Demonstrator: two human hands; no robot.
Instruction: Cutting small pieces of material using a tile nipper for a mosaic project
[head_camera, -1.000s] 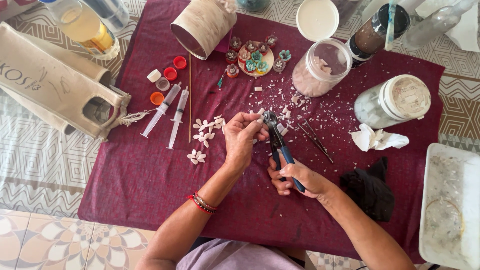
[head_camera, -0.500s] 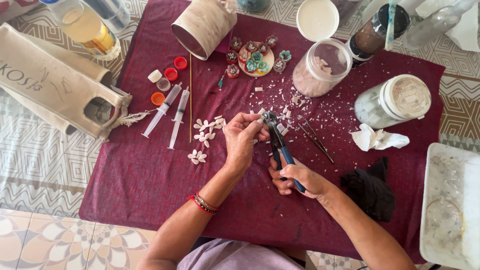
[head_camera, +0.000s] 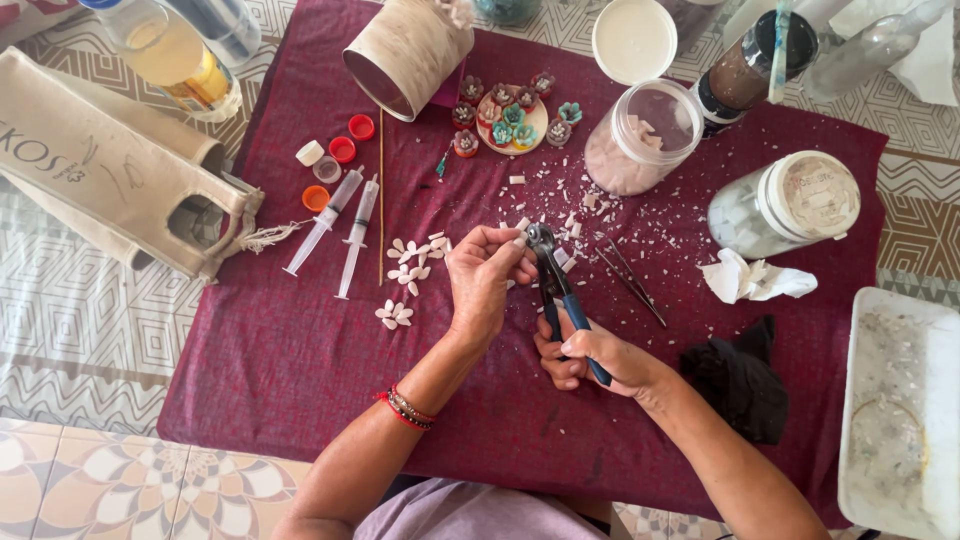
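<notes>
Right hand (head_camera: 590, 358) wrapped tight round the blue handles of a pair of nippers (head_camera: 556, 290), head of the tool pointing away from the person, its jaws up against a small white chip (head_camera: 520, 239) pinched in the fingertips of the left hand (head_camera: 483, 280) — left fingers closed narrow on that chip, wrist turned inward, red and dark bracelets (head_camera: 404, 408) on the forearm. Both hands sit over the middle of a dark red cloth (head_camera: 280, 360) spread on patterned floor tiles. White shards (head_camera: 600, 210) are scattered on the cloth just beyond the nippers. Left of the left hand, near it, little white petal flowers (head_camera: 412, 262) lie in a loose cluster, one more (head_camera: 394, 314) a bit closer to the person. Two syringes (head_camera: 345, 232) lie side by side further left, a thin stick beside them, coloured bottle caps (head_camera: 340, 160) above. Tweezers (head_camera: 630, 283) lie just right of the nippers. Far side — a small round plate of painted flowers (head_camera: 512, 120), an open clear jar of pale pieces (head_camera: 640, 140), its white lid (head_camera: 633, 38) apart, a lidded jar (head_camera: 785, 205) on its side. Crumpled tissue (head_camera: 755, 280) and a black rag (head_camera: 740, 385) to the right, white tray (head_camera: 900, 410) at the edge.
</notes>
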